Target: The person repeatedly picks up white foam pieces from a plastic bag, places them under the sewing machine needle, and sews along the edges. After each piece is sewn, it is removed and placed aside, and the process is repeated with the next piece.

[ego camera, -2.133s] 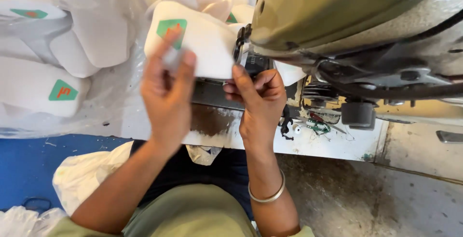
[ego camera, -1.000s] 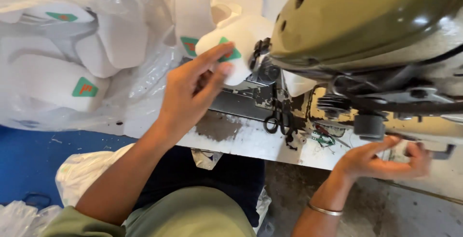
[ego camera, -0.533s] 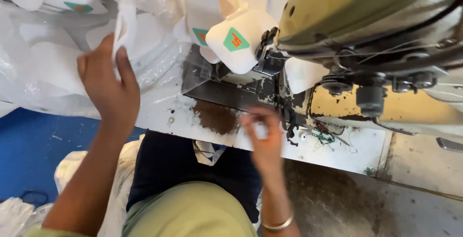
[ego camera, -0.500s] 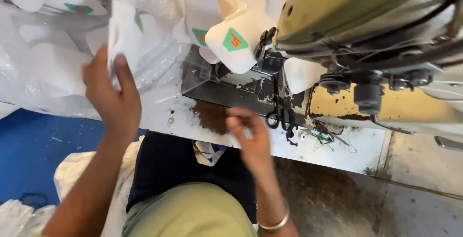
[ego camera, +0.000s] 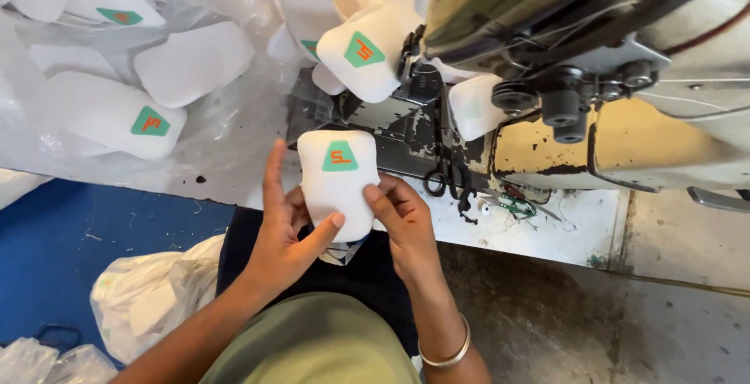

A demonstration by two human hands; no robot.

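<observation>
Both hands together on 1 white padded piece (ego camera: 337, 185) with a green patch, held face-up just before the sewing machine (ego camera: 562, 56). Left hand (ego camera: 285, 235) cradles beneath, thumb over; right hand (ego camera: 402, 224) pinches the edge, likely to square it. 0.5 s ago the hands were apart, left up at the plastic bag (ego camera: 117, 79).

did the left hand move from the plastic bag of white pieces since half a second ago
Yes. The left hand has come down and right from the plastic bag, toward the sewing machine, holding a white piece.
</observation>
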